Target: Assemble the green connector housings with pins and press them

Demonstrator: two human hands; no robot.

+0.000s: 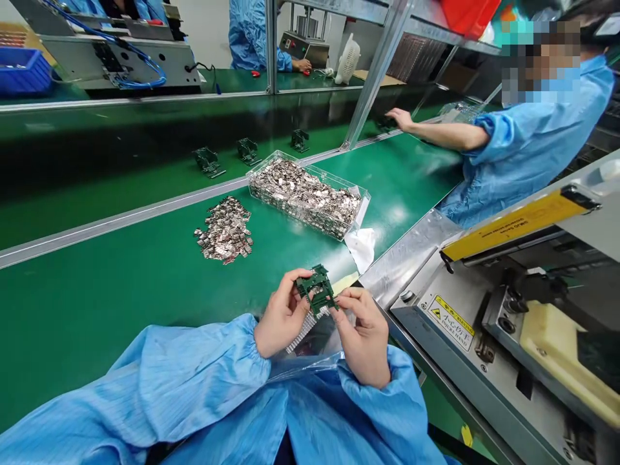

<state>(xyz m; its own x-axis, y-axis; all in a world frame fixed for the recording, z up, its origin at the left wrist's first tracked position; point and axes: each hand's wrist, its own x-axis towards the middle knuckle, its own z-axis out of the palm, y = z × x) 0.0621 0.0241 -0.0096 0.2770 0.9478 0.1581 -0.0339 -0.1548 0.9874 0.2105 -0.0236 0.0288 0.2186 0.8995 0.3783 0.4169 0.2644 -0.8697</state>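
Observation:
A dark green plastic part with an open frame (317,287) is held up just above the bench's near edge. My left hand (283,316) grips its left side between thumb and fingers. At the lower right corner of the part, my right hand (362,332) is closed in a pinch; whether its fingertips hold a tiny piece or just the part's edge, I cannot tell. A small shiny bit shows at the part's lower edge. Beyond my hands lie a loose pile of small metal pieces (225,231) and a clear plastic box (300,216) filled with similar pieces.
Several similar green parts (208,161) stand on the belt behind a metal rail (145,210). White paper (361,248) lies by the box. A machine with a warning label (453,321) is close on my right. A co-worker's arm (440,132) reaches over the bench at upper right.

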